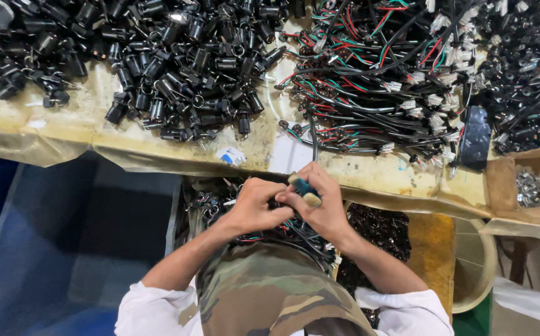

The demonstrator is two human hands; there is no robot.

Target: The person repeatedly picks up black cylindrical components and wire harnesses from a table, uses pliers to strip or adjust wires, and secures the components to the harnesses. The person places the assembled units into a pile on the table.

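Both hands meet at the bench edge: right hand grips a teal-handled tool, angled down-right, left hand pinches the wire bundle just beside it.

Single head view, looking steeply down, close over workbench edge and lap.

A small tool with a teal body and tan handle ends sits crosswise in the right hand. A black cable rises from it toward the counter. The left hand pinches a dark wire part beside it.
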